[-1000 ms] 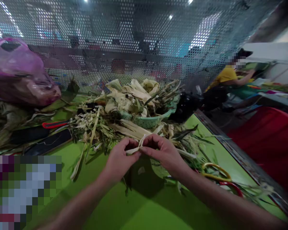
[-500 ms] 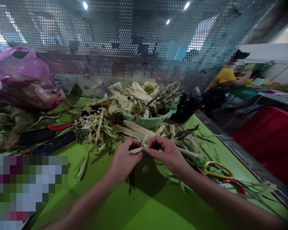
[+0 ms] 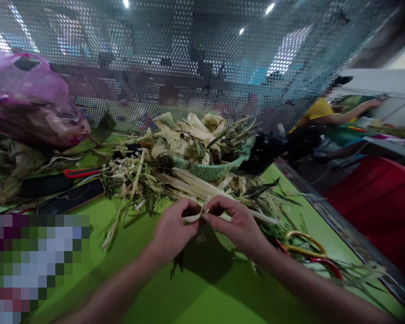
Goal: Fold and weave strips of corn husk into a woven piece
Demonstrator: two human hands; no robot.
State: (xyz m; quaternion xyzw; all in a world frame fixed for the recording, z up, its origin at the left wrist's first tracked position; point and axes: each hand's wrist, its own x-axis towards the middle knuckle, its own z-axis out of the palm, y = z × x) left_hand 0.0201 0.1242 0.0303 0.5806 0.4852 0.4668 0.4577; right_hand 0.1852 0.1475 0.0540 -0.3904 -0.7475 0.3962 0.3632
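A pale strip (image 3: 191, 219) was held above the green table (image 3: 148, 288), fingers of the left hand (image 3: 174, 226) and right hand (image 3: 236, 221) clamped on it. The fold probably called for a firm pinch and gentle, even tension — it might split. The strip's long axis ran roughly sideways, a short part pointing up, toward the basket (image 3: 211, 172).

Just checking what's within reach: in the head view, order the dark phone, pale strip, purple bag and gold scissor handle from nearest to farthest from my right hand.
1. Pale strip, pinched in the grip of your right hand.
2. Gold scissor handle, to the right of that hand.
3. Dark phone, leftward, past your left hand.
4. Purple bag, far left, behind the phone.
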